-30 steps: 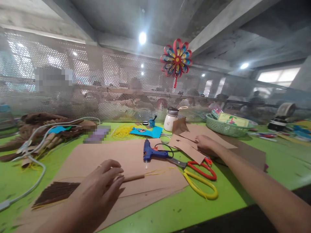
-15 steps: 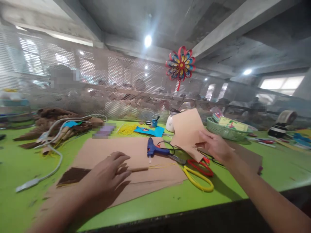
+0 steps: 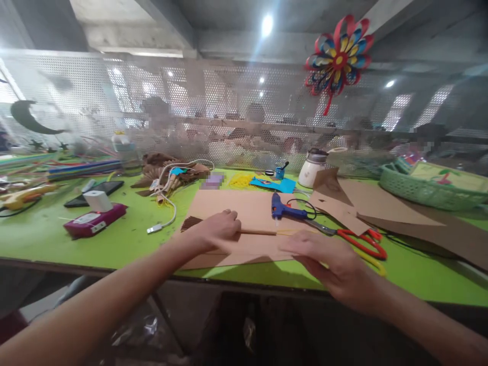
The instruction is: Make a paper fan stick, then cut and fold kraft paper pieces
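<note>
My left hand [image 3: 223, 230] is closed over a pleated piece of brown paper [image 3: 190, 222], whose folded edges show beyond the wrist. From its fingers a thin brown folded stick [image 3: 257, 233] points right, ending in yellow string [image 3: 286, 232]. Close to that string, my right hand [image 3: 335, 262] has its fingers drawn together, slightly blurred; what they hold, if anything, is hidden. Both hands are over a large sheet of brown paper [image 3: 232, 203]. A blue glue gun [image 3: 284, 208] lies on the sheet, beside scissors with red and yellow handles [image 3: 362, 244].
Loose brown paper pieces [image 3: 385, 203] lie at right, before a green basket [image 3: 419, 190]. A white jug [image 3: 310, 170] stands behind. At left are a cable [image 3: 168, 226], a purple power block [image 3: 95, 221] and a phone [image 3: 95, 193]. The green table's front edge [image 3: 244, 284] is near.
My right hand has let go of the brown paper piece, which now lies at right, and has come in beside the yellow string. My left hand has closed over the pleated paper. The view has shifted left.
</note>
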{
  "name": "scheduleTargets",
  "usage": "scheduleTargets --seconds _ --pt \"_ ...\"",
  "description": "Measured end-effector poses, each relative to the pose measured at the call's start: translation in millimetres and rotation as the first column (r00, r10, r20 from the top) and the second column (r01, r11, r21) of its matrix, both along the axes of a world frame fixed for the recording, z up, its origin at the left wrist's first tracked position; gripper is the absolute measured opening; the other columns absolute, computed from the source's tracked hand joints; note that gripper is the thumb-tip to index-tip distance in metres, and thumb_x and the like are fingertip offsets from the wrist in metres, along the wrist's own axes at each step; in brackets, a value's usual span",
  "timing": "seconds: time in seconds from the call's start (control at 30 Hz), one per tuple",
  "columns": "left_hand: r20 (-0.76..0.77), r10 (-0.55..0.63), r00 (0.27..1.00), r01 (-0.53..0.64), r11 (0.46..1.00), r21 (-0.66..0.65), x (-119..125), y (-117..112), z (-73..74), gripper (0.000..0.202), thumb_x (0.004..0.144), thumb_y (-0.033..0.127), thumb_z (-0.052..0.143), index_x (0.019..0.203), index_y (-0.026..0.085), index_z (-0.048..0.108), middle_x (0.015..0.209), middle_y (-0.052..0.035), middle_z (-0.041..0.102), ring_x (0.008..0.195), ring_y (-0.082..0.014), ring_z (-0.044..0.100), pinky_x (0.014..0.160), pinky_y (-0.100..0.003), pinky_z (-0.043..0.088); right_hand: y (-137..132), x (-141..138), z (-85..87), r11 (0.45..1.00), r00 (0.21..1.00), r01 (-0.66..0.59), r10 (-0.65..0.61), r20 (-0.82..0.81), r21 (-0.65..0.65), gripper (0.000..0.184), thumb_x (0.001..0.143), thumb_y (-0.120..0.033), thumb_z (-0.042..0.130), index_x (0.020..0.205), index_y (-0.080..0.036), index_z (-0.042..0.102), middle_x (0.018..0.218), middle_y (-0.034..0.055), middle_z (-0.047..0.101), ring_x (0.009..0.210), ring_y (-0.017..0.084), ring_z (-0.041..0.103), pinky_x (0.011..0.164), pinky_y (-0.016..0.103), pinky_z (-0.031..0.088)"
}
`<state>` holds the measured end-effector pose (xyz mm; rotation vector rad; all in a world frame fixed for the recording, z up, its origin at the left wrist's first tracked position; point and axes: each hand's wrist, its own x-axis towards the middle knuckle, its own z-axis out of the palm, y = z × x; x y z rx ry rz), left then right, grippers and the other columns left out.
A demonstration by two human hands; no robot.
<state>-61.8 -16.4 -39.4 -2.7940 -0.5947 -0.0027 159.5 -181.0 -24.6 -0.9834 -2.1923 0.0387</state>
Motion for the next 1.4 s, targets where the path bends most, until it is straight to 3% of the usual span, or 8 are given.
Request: scheduleTargets --seconds 0.2,0.47,0.63,0.77,0.97,1.17,1.3,1.4 --pt "-0.069 -0.071 0.995 0.072 0.997 0.01 -3.1 11.1 7.0 0.019 0.085 0.012 0.041 0.086 0.013 0.06 0.086 -0.0099 0.055 0.07 -0.0186 0.053 0.064 -0.03 0.04 3.4 4.0 -17.5 0.998 0.992 -0.058 0.062 0.109 -0.038 0.036 0.087 -0.007 0.044 0.12 -0.02 0.053 0.106 0.0091 0.065 0.103 0.02 0.058 0.086 0.036 0.051" --pt "-0.227 -0.027 0.974 -0.006 0.989 -0.147 15.9 10.3 53.2 0.027 0.075 0.002 0.045 0.09 0.015 0.064 0.089 -0.0074 0.056 0.058 -0.0113 0.049 0.053 -0.024 0.034 5.8 -21.1 -24.9 0.995 1.0 0.02 -0.022 0.018 0.102 0.042 0.085 -0.003 0.044 0.124 -0.019 0.049 0.109 0.0112 0.062 0.105 0.022 0.055 0.088 0.04 0.05" --pt "-0.393 -0.074 0.917 0.039 0.995 -0.097 34.5 -1.2 81.4 0.026 0.074 0.002 0.048 0.088 0.015 0.066 0.088 -0.0076 0.06 0.057 -0.0114 0.045 0.052 -0.025 0.032 4.8 -46.0 -23.0 0.986 1.0 -0.013 0.017 -0.023 0.164 0.045 0.083 0.0 0.045 0.125 -0.016 0.047 0.11 0.0125 0.061 0.107 0.023 0.052 0.09 0.042 0.047" --pt "-0.475 -0.07 0.877 0.047 0.997 -0.06 48.1 -2.2 91.6 0.028 0.076 0.003 0.047 0.092 0.015 0.066 0.09 -0.0087 0.063 0.06 -0.0125 0.048 0.053 -0.025 0.032 19.4 -55.6 -30.9 0.986 0.999 0.047 -0.046 -0.01 0.16 0.039 0.083 -0.001 0.042 0.119 -0.012 0.052 0.111 0.0139 0.061 0.107 0.023 0.051 0.093 0.041 0.045" --pt "-0.464 -0.078 0.882 0.047 0.996 -0.077 53.7 2.6 91.0 0.025 0.075 0.007 0.051 0.092 0.016 0.067 0.087 -0.0087 0.065 0.064 -0.0143 0.051 0.058 -0.026 0.036 54.5 -60.9 -44.5 0.986 0.947 0.168 -0.162 0.279 0.001 0.035 0.081 -0.002 0.043 0.112 -0.007 0.057 0.114 0.0148 0.058 0.108 0.023 0.047 0.096 0.037 0.04" --pt "-0.357 -0.064 0.932 0.016 0.99 -0.137 41.2 -2.5 90.3 0.021 0.083 0.013 0.045 0.084 0.015 0.066 0.084 -0.008 0.062 0.065 -0.0132 0.052 0.054 -0.024 0.033 59.0 -38.5 -49.0 0.929 0.857 0.37 -0.347 0.382 0.016 0.022 0.082 -0.006 0.046 0.095 -0.013 0.062 0.097 0.0123 0.056 0.098 0.025 0.045 0.085 0.038 0.041" --pt "-0.191 -0.024 0.981 -0.008 0.986 -0.166 25.4 3.4 68.1 0.025 0.088 0.018 0.041 0.08 0.015 0.064 0.081 -0.0062 0.058 0.062 -0.0122 0.05 0.056 -0.024 0.034 54.4 -23.1 -54.3 0.894 0.817 0.446 -0.426 0.39 0.044 0.019 0.087 -0.011 0.042 0.087 -0.015 0.061 0.092 0.0117 0.054 0.093 0.025 0.045 0.081 0.038 0.041" --pt "-0.071 0.003 0.997 -0.016 0.983 -0.184 12.0 9.9 43.7 0.027 0.089 0.02 0.04 0.073 0.015 0.061 0.077 -0.0051 0.056 0.063 -0.0129 0.051 0.059 -0.025 0.035 49.3 -15.4 -51.9 0.915 0.862 0.403 -0.376 0.34 -0.012 0.017 0.089 -0.016 0.043 0.088 -0.015 0.06 0.09 0.0104 0.054 0.091 0.023 0.046 0.078 0.036 0.043"
